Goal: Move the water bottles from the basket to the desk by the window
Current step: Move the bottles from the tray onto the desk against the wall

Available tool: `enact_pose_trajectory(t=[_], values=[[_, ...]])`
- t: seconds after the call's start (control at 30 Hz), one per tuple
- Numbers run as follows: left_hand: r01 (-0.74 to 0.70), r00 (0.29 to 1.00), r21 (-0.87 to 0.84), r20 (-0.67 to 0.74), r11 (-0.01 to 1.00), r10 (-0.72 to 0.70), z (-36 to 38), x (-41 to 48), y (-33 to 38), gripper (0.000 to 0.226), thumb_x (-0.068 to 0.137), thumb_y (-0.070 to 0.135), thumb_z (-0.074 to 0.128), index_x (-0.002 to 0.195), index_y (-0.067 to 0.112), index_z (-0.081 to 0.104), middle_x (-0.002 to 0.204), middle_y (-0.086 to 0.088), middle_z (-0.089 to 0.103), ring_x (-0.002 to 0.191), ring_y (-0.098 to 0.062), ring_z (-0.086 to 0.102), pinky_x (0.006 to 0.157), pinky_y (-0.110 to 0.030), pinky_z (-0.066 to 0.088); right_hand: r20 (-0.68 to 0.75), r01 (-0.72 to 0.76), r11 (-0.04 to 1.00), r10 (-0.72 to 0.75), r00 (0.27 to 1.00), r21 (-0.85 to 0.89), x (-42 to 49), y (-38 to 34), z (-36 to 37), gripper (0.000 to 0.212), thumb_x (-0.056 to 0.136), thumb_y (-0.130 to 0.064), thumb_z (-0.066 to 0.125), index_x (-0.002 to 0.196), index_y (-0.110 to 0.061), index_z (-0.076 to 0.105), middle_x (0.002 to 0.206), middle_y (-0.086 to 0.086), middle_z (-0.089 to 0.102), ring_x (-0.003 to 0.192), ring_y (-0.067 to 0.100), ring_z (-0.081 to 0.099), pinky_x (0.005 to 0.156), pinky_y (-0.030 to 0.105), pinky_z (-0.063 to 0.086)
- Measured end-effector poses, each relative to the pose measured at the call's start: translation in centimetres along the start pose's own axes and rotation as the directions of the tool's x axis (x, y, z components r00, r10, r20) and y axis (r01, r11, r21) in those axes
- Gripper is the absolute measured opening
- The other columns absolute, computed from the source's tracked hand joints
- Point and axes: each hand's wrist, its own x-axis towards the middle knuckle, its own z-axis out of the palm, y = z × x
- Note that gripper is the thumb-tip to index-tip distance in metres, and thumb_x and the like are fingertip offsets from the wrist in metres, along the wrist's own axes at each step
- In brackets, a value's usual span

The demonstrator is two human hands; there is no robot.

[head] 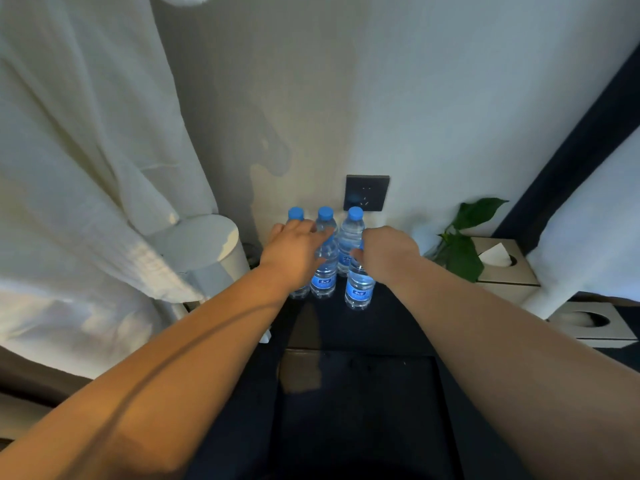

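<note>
Four water-filled bottles [325, 271] stand upright on the dark desk [398, 327].

- Curtain [79, 168]: white, hanging at the left.
- Lamp [204, 251]: white, round, beside the curtain.
- Socket [367, 192]: dark plate on the wall.
- Plant [464, 237]: green leaves, near the right wall.
- Tissue box [505, 265]: just right of the plant, tissue sticking out.
- Second box [588, 322]: further right, oval opening.

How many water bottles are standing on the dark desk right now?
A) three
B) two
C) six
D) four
D: three blue-capped water bottles stand in a row by the wall, and a fourth bottle stands in front under the right hand, all on the desk.
</note>
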Motion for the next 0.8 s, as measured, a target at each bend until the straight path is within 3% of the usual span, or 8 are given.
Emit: enact_pose_trajectory(t=[0.2, 0.4, 0.53, 0.67, 0.73, 0.8], values=[[0.036, 0.997, 0.060, 0.068, 0.998, -0.040, -0.3, -0.4, 0.6, 0.073, 0.098, 0.025, 0.061, 0.161, 0.037, 0.025, 0.149, 0.000, 0.046, 0.140, -0.025, 0.037, 0.106, -0.045, 0.028, 0.005, 0.003, 0.997, -0.003, 1.000, 0.073, 1.0, -0.4, -0.1, 0.038, 0.102, -0.052, 0.058, 0.118, -0.018, 0.063, 0.095, 0.002, 0.059, 0.082, 0.023, 0.057, 0.068, 0.035, 0.044], [0.038, 0.988, 0.062, 0.145, 0.997, -0.046, -0.8, -0.3, 0.4, 0.082, 0.097, 0.017, 0.063, 0.164, 0.034, 0.019, 0.156, -0.003, 0.039, 0.145, -0.028, 0.031, 0.110, -0.046, 0.033, 0.123, 0.066, 0.997, -0.071, 0.990, 0.045, 1.4, -0.5, -1.3, 0.044, 0.099, -0.021, 0.060, 0.142, -0.016, 0.050, 0.111, 0.009, 0.065, 0.096, 0.028, 0.065, 0.081, 0.041, 0.057], [0.033, 0.989, 0.062, 0.142, 0.998, -0.042, -0.3, -0.3, 0.3, 0.081, 0.098, 0.017, 0.060, 0.164, 0.034, 0.016, 0.156, -0.001, 0.041, 0.144, -0.029, 0.033, 0.110, -0.045, 0.033, 0.093, 0.075, 0.996, -0.079, 0.993, 0.046, 1.4, 0.0, -1.0, 0.047, 0.101, -0.021, 0.061, 0.146, -0.015, 0.048, 0.118, 0.011, 0.065, 0.102, 0.031, 0.065, 0.086, 0.042, 0.057], [0.027, 0.987, 0.070, 0.158, 0.997, -0.038, -0.3, -0.3, 0.1, 0.086, 0.096, 0.010, 0.061, 0.164, 0.035, 0.016, 0.156, -0.001, 0.043, 0.144, -0.029, 0.035, 0.111, -0.046, 0.034, 0.040, 0.045, 0.993, -0.049, 0.998, 0.111, 1.3, 0.2, -0.4, 0.035, 0.102, -0.031, 0.060, 0.132, -0.012, 0.056, 0.118, 0.012, 0.067, 0.099, 0.031, 0.064, 0.078, 0.038, 0.051], [0.021, 0.984, 0.076, 0.173, 0.997, -0.034, -0.6, -0.2, 0.0, 0.086, 0.096, 0.009, 0.061, 0.164, 0.035, 0.016, 0.158, -0.001, 0.043, 0.145, -0.029, 0.035, 0.112, -0.046, 0.035, 0.046, 0.038, 0.991, -0.044, 0.998, 0.130, 1.1, 0.4, -0.2, 0.046, 0.102, -0.032, 0.060, 0.142, -0.013, 0.048, 0.117, 0.012, 0.066, 0.093, 0.030, 0.060, 0.073, 0.038, 0.046], [0.017, 0.983, 0.087, 0.179, 0.996, -0.032, -0.9, -0.1, 0.1, 0.089, 0.094, 0.009, 0.063, 0.164, 0.035, 0.015, 0.159, 0.000, 0.042, 0.146, -0.029, 0.034, 0.113, -0.047, 0.034, 0.060, 0.065, 0.992, -0.072, 0.996, 0.111, 1.0, 0.7, -0.1, 0.058, 0.100, -0.021, 0.061, 0.153, -0.015, 0.038, 0.116, 0.013, 0.065, 0.093, 0.030, 0.060, 0.072, 0.038, 0.047]])
